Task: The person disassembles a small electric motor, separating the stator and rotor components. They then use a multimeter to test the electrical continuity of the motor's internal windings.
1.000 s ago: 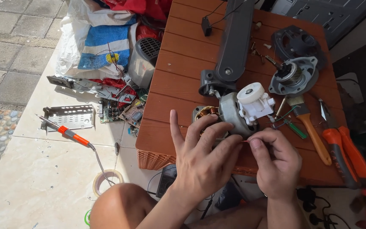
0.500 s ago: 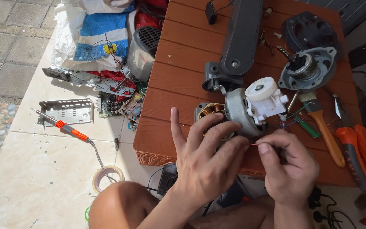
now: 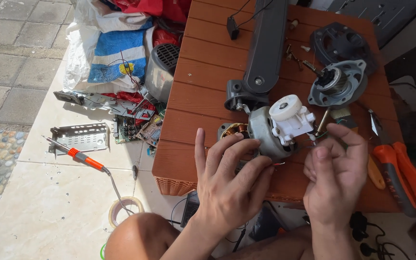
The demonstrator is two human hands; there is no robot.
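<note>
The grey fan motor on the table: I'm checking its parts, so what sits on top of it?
A white plastic gearbox with a round cap sits on the grey fan motor. The left hand covers the motor's lower part, so nothing there can be seen.

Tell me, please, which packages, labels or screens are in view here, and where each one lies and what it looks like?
Woven sack: on the floor left of the table, crumpled, white with a blue panel and a yellow patch.
Red bag: behind the sack at the top edge, crumpled.
No screens or signs show.
</note>
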